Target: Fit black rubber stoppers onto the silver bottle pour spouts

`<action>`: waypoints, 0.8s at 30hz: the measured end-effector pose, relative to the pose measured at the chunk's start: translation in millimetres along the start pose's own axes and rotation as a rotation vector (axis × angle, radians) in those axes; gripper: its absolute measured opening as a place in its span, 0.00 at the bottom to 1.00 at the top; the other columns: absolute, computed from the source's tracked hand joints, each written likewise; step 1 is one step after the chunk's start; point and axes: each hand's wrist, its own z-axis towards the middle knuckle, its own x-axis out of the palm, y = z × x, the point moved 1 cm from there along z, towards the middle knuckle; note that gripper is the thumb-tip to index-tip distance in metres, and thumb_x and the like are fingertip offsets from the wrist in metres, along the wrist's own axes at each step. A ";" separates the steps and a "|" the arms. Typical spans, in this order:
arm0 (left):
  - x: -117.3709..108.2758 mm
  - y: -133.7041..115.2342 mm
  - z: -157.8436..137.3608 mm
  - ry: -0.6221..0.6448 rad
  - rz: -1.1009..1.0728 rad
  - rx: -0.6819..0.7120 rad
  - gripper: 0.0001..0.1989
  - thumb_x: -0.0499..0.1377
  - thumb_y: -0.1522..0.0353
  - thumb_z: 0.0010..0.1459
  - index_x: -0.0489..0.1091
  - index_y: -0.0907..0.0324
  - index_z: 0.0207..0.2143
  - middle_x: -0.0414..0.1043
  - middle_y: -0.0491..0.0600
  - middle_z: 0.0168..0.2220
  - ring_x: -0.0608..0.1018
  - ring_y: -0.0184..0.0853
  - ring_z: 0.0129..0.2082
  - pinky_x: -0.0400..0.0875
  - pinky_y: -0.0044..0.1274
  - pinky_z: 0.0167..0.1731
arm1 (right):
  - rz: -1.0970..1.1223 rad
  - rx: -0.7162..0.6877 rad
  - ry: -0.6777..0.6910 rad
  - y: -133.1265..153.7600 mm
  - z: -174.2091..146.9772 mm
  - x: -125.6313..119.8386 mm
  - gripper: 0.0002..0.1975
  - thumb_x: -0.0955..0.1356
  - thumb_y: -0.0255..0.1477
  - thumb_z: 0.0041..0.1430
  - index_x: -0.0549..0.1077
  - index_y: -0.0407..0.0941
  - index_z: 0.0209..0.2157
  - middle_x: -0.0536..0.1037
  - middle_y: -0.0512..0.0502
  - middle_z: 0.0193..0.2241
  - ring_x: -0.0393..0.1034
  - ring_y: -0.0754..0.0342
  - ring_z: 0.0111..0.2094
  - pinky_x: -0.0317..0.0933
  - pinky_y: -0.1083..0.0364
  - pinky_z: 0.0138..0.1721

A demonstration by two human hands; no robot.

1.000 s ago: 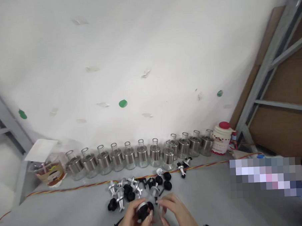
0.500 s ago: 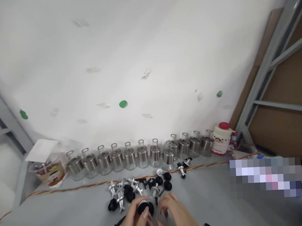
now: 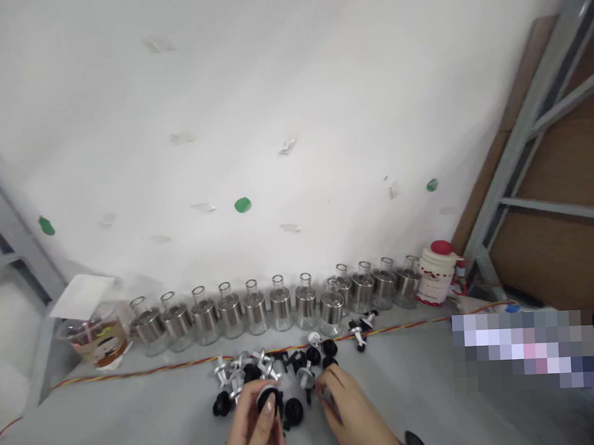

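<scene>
My left hand (image 3: 254, 424) is closed around a round black stopper (image 3: 269, 401) with a silver rim, its thumb lying across the black face. My palm hides the rest of the piece. Just right of these fingers a black knob-like part (image 3: 294, 413) rests on the table. My right hand (image 3: 352, 410) reaches over the table with bent fingers, a gap showing between thumb and fingers. Its fingertips are at a black round part (image 3: 329, 362), half covered by the hand. A silver-and-black stopper piece (image 3: 305, 377) lies between my hands.
Several glass bottles with metal bands (image 3: 281, 305) line the wall. Loose silver parts (image 3: 222, 371) and black parts (image 3: 221, 404) lie in front. A twisted red-yellow wire (image 3: 160, 369) crosses the table. A drink cup (image 3: 100, 342) stands left, a red-lidded jar (image 3: 434, 275) right.
My left hand has shifted left with the stopper, uncovering the black knob-like part. My right hand has moved slightly right and forward onto the black round part.
</scene>
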 end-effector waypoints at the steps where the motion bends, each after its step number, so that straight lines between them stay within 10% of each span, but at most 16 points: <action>1: -0.8 -2.9 0.8 -0.004 -0.017 -0.015 0.18 0.58 0.54 0.50 0.65 0.57 0.36 0.63 0.38 0.13 0.66 0.25 0.09 0.62 0.16 0.12 | 0.014 -0.010 0.007 -0.9 -0.1 0.8 0.16 0.59 0.13 0.48 0.66 0.45 0.35 0.69 0.43 0.36 0.66 0.48 0.38 0.63 0.50 0.40; 15: 0.4 -0.5 9.2 -0.123 -0.195 -0.037 0.20 0.62 0.55 0.44 0.65 0.58 0.34 0.73 0.45 0.24 0.76 0.35 0.19 0.71 0.24 0.16 | 0.058 -0.092 -0.091 -17.5 17.1 10.0 0.22 0.58 0.14 0.54 0.65 0.45 0.48 0.70 0.43 0.42 0.64 0.49 0.44 0.61 0.48 0.47; 24: 4.2 5.2 -0.6 -0.112 -0.087 -0.069 0.21 0.60 0.53 0.47 0.59 0.55 0.37 0.66 0.37 0.17 0.67 0.25 0.09 0.61 0.15 0.08 | -0.024 -0.082 -0.077 -7.8 18.9 8.2 0.14 0.66 0.17 0.51 0.70 0.44 0.40 0.72 0.43 0.39 0.65 0.46 0.42 0.61 0.47 0.45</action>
